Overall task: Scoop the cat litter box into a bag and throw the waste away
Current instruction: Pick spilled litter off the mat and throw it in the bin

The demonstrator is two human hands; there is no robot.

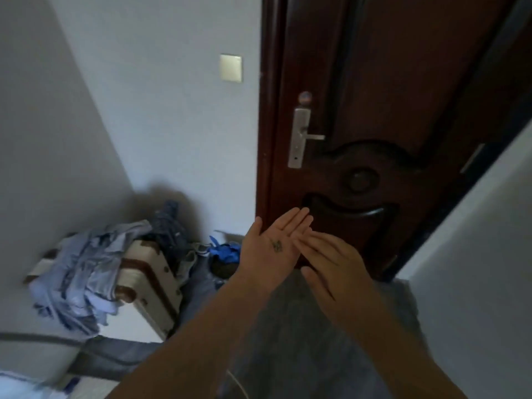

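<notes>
My left hand (273, 243) is held palm up in front of a dark wooden door, fingers straight, with a small dark speck of dirt on the palm. My right hand (331, 263) lies flat, its fingertips touching the left palm near the fingers. Neither hand holds anything. A blue bag (226, 250) with something dark inside it sits on the floor by the door's left edge, just beyond my left hand. No litter box or scoop is in view.
The brown door (388, 110) is closed, with a silver lever handle (302, 138). A light switch (231, 68) is on the wall to its left. A white-and-brown suitcase (146, 283) piled with blue clothes stands at the left. A grey mat (316, 341) covers the floor.
</notes>
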